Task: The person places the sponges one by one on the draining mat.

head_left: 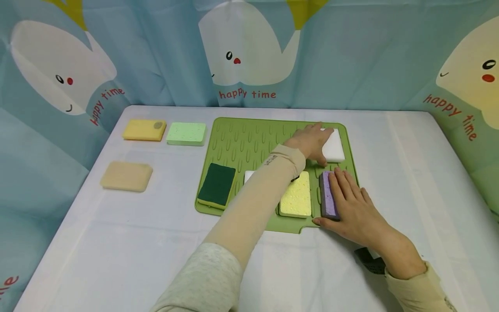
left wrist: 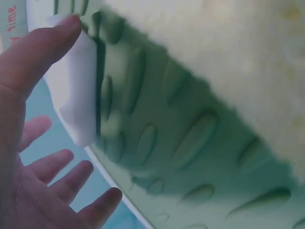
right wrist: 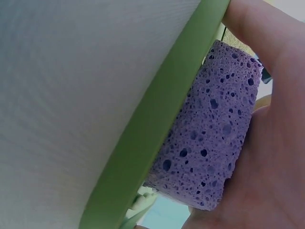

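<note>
My left arm reaches across a green ribbed mat. My left hand lies at the mat's far right corner against a white sponge. In the left wrist view the thumb touches the white sponge while the other fingers are spread apart from it. My right hand lies flat on a purple sponge at the mat's near right corner. Its fingers are straight and the thumb is at the near end. The right wrist view shows that purple sponge against the mat's raised edge.
On the mat also lie a dark green sponge, a yellow sponge and a white piece half hidden by my forearm. Left of the mat, on the white table, sit orange-yellow, light green and beige sponges. Printed curtains enclose the table.
</note>
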